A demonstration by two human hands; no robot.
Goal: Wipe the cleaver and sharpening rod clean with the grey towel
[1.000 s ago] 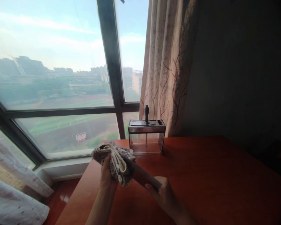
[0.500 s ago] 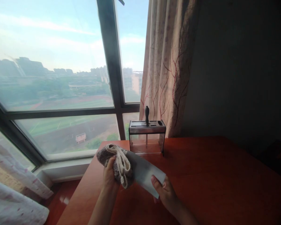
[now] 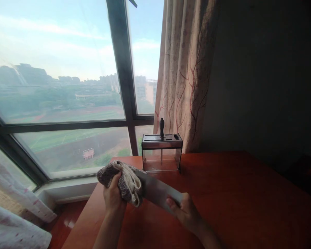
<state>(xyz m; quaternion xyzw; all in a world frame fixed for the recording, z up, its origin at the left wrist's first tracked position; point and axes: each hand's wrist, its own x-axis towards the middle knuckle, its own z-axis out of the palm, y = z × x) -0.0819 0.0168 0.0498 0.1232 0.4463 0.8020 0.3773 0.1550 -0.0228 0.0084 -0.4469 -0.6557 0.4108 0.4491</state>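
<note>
In the head view, tall window panes [image 3: 59,62] fill the left side, crossed by a dark frame [image 3: 128,121]; outside are a green field, trees and hazy buildings. A beige curtain [image 3: 189,69] with red branch patterns hangs right of the panes, next to a dark wall [image 3: 256,76]. At the lower left a white patterned curtain [image 3: 15,228] hangs near the pale sill [image 3: 75,190], with a strip of red-brown floor [image 3: 63,221] beside the table.

The red-brown table [image 3: 235,193] spreads below. Near its far edge, in front of the beige curtain, stands a clear-sided holder [image 3: 162,143] with a dark top; a black handle [image 3: 161,128] rises upright from a slot in it. The holder stands just beyond the cloth and blade, and the cloth's far edge comes close to its lower left corner in the picture.

The left hand [image 3: 114,195] is closed round a folded grey and cream cloth [image 3: 121,181], thumb on top. A flat grey blade [image 3: 160,192] slants down from the cloth to the right hand [image 3: 186,212], so it lies between the hands, above the table. The right hand is curled tight on the blade's near end, thumb on the upper face; the fingers underneath are hidden. The blade's other end disappears at the cloth, so its shape there cannot be told.
</note>
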